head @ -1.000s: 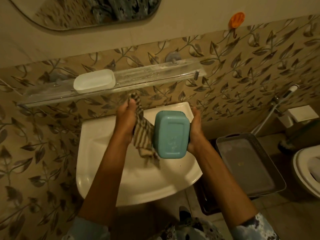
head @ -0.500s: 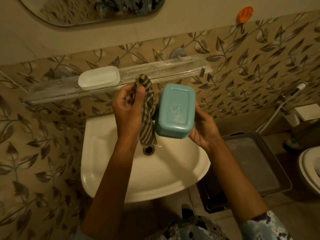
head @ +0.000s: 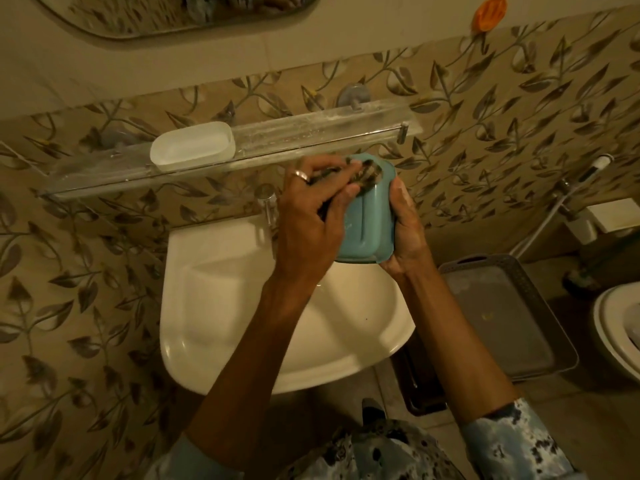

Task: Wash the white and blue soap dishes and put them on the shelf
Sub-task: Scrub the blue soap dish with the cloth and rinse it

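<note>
My right hand (head: 403, 226) grips the blue soap dish (head: 372, 220) by its right side and holds it over the back of the white sink (head: 214, 306). My left hand (head: 308, 216) presses a striped cloth (head: 363, 173) against the dish's upper end and covers part of the dish. The white soap dish (head: 192, 147) stands on the left half of the clear wall shelf (head: 311, 136), just above and left of my hands.
A tap (head: 266, 206) sticks up behind the sink, left of my left hand. A grey tray (head: 502, 320) lies on a bin at the right, beside a toilet (head: 620, 327). A hand sprayer (head: 585, 178) hangs on the right wall. A mirror (head: 180, 12) is above.
My left hand has moved right with the cloth, from beside the blue dish onto it. The dish has turned more edge-on in my right hand.
</note>
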